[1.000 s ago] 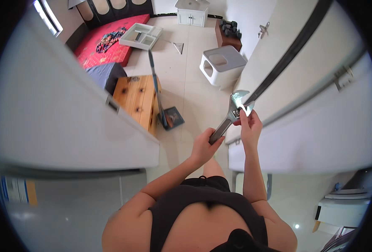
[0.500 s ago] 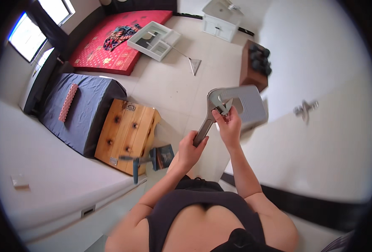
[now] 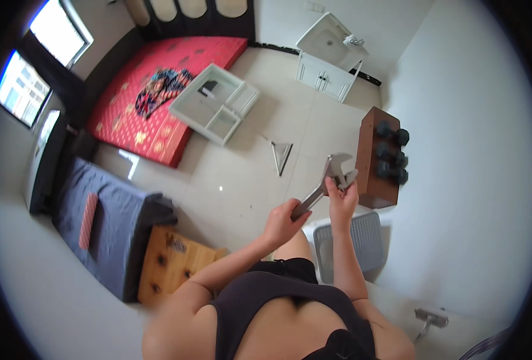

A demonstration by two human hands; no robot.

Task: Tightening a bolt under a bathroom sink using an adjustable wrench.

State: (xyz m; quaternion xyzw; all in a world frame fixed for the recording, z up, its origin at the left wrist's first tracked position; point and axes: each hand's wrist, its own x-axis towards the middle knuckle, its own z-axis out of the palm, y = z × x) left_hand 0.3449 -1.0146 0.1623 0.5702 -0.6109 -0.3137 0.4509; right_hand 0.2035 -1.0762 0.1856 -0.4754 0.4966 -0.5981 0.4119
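Between my two hands I hold a large metal adjustable wrench (image 3: pixel 311 200), tilted with its jaws up and to the right. My left hand (image 3: pixel 285 222) is wrapped round the lower end of its handle. Up at the head, my right hand (image 3: pixel 342 201) grips around the adjusting screw, thumb on the near side. The jaws stand apart with nothing between them. Part of the screw is hidden by my right fingers.
A grey plastic stool or step (image 3: pixel 368 240) stands by my right forearm. Beyond it, black dumbbells (image 3: pixel 392 153) sit on a brown box (image 3: pixel 371 162). A white cabinet frame (image 3: pixel 188 108) leans at the red mattress (image 3: pixel 158 135). A wooden chest (image 3: pixel 170 258) is at left; a triangular-headed mop (image 3: pixel 281 157) lies ahead.
The view has shifted forward into the room, so the stool now lies beside my right forearm instead of behind the wrench. Both hands keep their hold on the wrench.
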